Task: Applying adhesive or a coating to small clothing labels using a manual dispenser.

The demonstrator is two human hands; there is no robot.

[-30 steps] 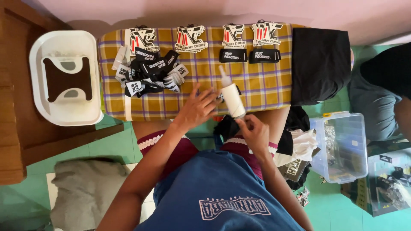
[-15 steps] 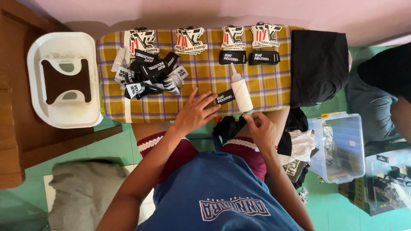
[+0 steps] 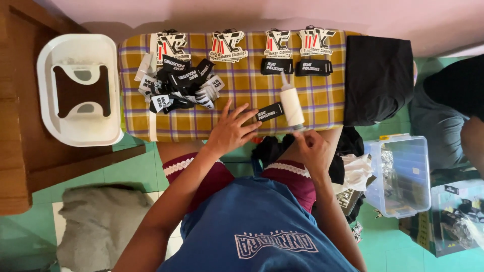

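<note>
Pressing down on a black label [image 3: 270,111] with spread fingers, the left hand [image 3: 231,132] lies flat and open on the near edge of the checked yellow cloth [image 3: 242,95], fingertips on the label's left end, gripping nothing. The forearm runs up from the lower left, across the lap. Just right of the label, a white bottle [image 3: 292,105] lies tilted with its thin nozzle pointing away from the person; its base reaches the cloth's near edge. The right hand [image 3: 311,147] is curled at that base, fingers bent inward and pinched around the bottom of the bottle, wrist bent over the knee.

Further out on the cloth, a loose heap of black labels [image 3: 177,86] sits to the left, tangled with white tags. Along the far edge, four stacks of printed cards [image 3: 227,45] stand in a row, and two folded black bands [image 3: 295,66] lie just below the right-hand pair. A folded black garment [image 3: 378,78] covers the cloth's right end. Off to the left, a white plastic basin [image 3: 78,90] rests on a wooden surface. At the right, on the green floor, a clear plastic box [image 3: 401,176] sits beside a pile of dark and white cloth [image 3: 353,171].
</note>
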